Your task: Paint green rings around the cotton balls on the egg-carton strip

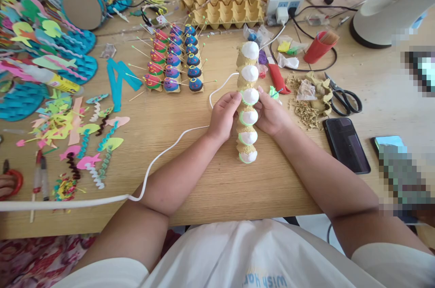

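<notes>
Between my two hands is an egg carton strip (248,109), a row of several cardboard bumps capped in white, some with a pale green line along the lower edge. My left hand (224,113) grips its left side near the middle, thumb on top. From the other side my right hand (272,113) holds it at about the same height, with its fingers partly hidden behind the strip. A bit of bright green clay (273,92) with a thin dark stick lies just beyond my right hand. A white cable (163,145) runs past my left hand.
Painted egg carton caterpillars (172,59) with pin feelers stand left of centre. Yellow egg trays (227,0) and a power strip (284,3) lie behind. On the right are black scissors (345,98), a phone (346,145) and a red cup (320,47). Another person's hand (7,184) holds red-handled scissors at far left.
</notes>
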`<state>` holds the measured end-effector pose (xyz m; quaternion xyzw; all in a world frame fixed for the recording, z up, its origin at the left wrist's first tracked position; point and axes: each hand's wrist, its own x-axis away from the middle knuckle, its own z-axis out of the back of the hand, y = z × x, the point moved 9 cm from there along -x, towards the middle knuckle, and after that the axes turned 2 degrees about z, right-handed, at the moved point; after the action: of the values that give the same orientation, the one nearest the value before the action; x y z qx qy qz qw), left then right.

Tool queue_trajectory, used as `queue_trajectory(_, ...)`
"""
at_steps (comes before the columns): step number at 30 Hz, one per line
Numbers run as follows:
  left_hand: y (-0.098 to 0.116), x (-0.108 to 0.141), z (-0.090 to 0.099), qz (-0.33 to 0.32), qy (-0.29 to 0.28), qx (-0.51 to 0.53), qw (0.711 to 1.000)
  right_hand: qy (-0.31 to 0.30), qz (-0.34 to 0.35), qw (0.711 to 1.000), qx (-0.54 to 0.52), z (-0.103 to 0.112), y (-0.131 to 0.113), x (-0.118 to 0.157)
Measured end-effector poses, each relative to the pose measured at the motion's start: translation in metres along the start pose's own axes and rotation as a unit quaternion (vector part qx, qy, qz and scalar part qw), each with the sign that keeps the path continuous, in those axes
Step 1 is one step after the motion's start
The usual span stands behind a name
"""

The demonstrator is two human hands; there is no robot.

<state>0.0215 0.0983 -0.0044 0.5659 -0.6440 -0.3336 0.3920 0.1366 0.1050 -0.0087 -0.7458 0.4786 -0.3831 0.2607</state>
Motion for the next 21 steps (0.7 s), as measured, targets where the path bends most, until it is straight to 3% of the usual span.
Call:
queue_trajectory(6,0.011,0.003,-0.005,-0.039,-0.009,-0.018,0.999,0.007,0.037,0.999,-0.011,0.002,-0.005,0.0)
queue_trajectory(14,0.006,0.004,-0.008,0.029,0.007,0.047,0.998,0.017,0.031,0.999,-0.001,0.003,-0.005,0.001)
queue_trajectory(21,0.005,0.004,-0.012,0.045,-0.005,0.052,0.998,-0.011,0.028,0.999,-0.018,-0.001,-0.004,0.0)
